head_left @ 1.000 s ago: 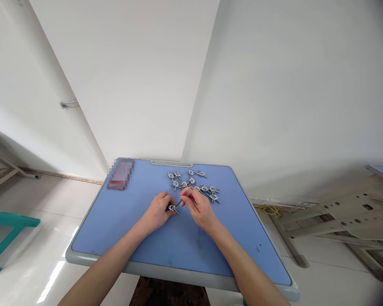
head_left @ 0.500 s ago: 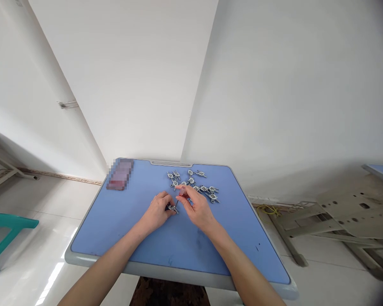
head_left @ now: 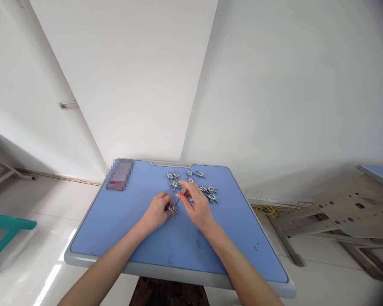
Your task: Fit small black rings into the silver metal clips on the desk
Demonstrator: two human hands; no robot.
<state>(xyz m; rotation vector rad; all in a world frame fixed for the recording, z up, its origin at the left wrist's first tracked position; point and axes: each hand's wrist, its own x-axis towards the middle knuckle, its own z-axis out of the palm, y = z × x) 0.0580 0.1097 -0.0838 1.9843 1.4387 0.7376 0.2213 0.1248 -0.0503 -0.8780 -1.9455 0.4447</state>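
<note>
My left hand (head_left: 157, 211) is closed on a small silver metal fitting (head_left: 172, 208), pinning it low over the desk with fingers and thumb. The fitting has an oval body and a short arm sticking out; its far side is hidden by my fingers. A screwdriver (head_left: 183, 191) with a clear red handle is pinched in my right hand (head_left: 196, 206). Its thin shaft slants down to the left and meets the fitting. Just beyond my hands lie several similar metal fittings (head_left: 212, 197), partly covered by my right hand.
The blue desk (head_left: 115, 229) has a raised grey rim. A blurred-out flat purple item (head_left: 121, 174) lies at its far left corner. White walls stand behind. A green stool (head_left: 9, 223) is on the left, another desk (head_left: 341, 216) and yellow cable (head_left: 264, 210) on the right.
The fingers of my right hand have shifted around the screwdriver's handle, with the index finger stretched further over it. My left hand and the fitting stay in place.
</note>
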